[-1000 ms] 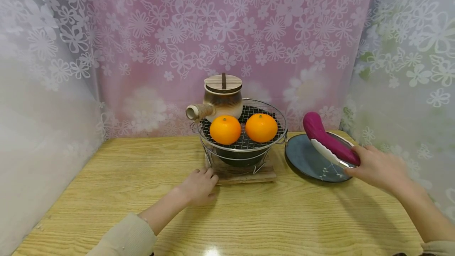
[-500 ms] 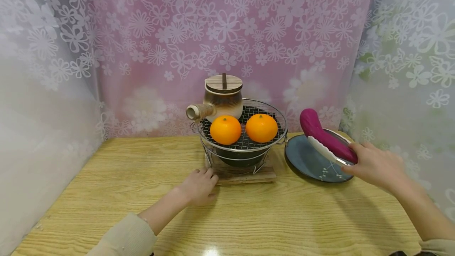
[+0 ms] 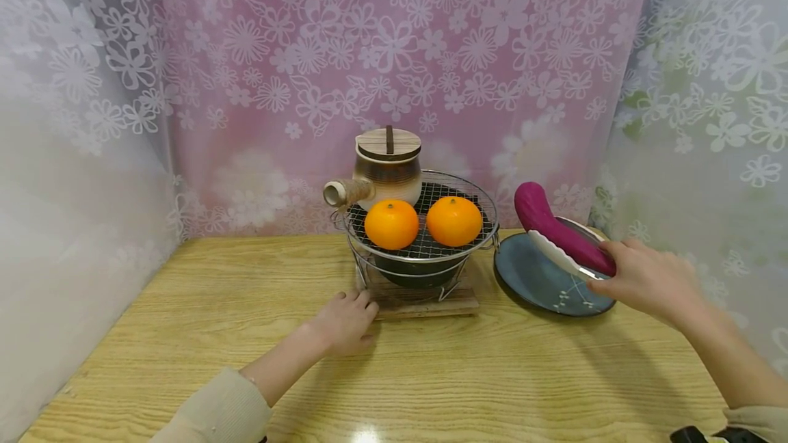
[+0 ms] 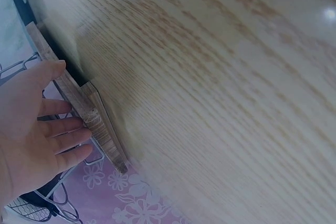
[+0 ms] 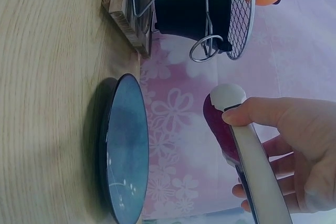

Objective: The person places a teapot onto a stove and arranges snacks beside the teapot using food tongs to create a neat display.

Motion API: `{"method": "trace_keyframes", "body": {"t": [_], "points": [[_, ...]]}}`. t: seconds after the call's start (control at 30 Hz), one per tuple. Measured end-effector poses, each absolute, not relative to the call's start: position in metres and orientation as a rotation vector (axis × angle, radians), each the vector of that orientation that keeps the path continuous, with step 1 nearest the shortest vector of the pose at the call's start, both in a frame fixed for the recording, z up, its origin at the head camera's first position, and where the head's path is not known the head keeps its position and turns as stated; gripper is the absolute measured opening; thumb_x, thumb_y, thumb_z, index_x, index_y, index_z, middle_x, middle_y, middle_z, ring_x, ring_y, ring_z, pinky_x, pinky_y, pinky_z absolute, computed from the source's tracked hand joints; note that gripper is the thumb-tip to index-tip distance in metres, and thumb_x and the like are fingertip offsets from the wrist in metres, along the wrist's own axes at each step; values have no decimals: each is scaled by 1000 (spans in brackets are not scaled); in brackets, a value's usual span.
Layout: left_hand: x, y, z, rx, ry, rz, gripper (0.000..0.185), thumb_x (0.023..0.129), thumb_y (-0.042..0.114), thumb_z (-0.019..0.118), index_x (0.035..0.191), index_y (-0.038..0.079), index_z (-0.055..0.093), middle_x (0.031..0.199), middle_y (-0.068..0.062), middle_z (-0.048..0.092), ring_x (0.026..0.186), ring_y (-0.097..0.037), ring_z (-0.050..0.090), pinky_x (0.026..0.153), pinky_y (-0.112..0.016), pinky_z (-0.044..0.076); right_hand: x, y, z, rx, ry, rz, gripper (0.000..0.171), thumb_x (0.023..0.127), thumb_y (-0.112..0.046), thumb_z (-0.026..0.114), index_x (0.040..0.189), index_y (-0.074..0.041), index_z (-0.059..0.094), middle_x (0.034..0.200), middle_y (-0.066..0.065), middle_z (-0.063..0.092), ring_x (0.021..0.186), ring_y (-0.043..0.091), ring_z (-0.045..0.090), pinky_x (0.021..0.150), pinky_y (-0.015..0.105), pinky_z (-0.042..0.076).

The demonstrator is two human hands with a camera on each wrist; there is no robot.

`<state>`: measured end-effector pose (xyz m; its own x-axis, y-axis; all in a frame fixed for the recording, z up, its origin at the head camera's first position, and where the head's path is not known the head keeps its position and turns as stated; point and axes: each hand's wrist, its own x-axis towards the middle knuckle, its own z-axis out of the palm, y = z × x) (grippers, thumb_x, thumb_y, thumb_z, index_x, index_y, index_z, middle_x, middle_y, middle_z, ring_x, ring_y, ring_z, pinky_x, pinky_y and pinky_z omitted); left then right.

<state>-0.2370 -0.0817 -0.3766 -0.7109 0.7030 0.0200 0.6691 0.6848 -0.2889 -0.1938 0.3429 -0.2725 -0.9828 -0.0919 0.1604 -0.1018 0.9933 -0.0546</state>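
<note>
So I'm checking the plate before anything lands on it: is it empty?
Empty: the plate shows only its glaze; the eggplant hangs above it in tongs.

No readable text, label or number appears anywhere.

Purple eggplant (image 3: 557, 227): smooth, curved, glossy magenta, clamped in metal tongs (image 3: 563, 257) with white tips. Held in the air above the blue plate (image 3: 534, 284), not touching it, tilted with rounded end up and pointing left toward the grill, lower end hidden behind the right hand (image 3: 643, 280). Wrist view shows the white tong tip (image 5: 228, 95) against the eggplant's side.
</note>
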Motion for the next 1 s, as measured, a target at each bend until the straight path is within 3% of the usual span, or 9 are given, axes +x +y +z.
{"method": "trace_keyframes", "body": {"t": [0.3,0.73,1.0], "points": [[-237,-82,-377,-1129,-2779,405,49,87,46,57,116,7,56,120,-13,51,108,-28,51,86,-38,44,-198,334,-265,150,-2980,76,57,75,-44,68,113,-4,55,87,6,53,63,21,47,47,35,31],[-239,-82,-380,-1126,-2751,409,47,86,46,59,113,7,57,115,-12,52,105,-27,52,83,-38,45,-204,322,-252,179,-2951,82,48,74,-42,69,105,-7,58,87,5,55,66,21,48,48,37,33],[-239,-82,-380,-1121,-2769,425,50,86,47,59,116,7,55,119,-13,51,108,-28,51,85,-38,44,-208,317,-242,184,-2955,65,51,74,-46,69,107,-9,57,91,6,55,67,22,49,49,38,33]]}}
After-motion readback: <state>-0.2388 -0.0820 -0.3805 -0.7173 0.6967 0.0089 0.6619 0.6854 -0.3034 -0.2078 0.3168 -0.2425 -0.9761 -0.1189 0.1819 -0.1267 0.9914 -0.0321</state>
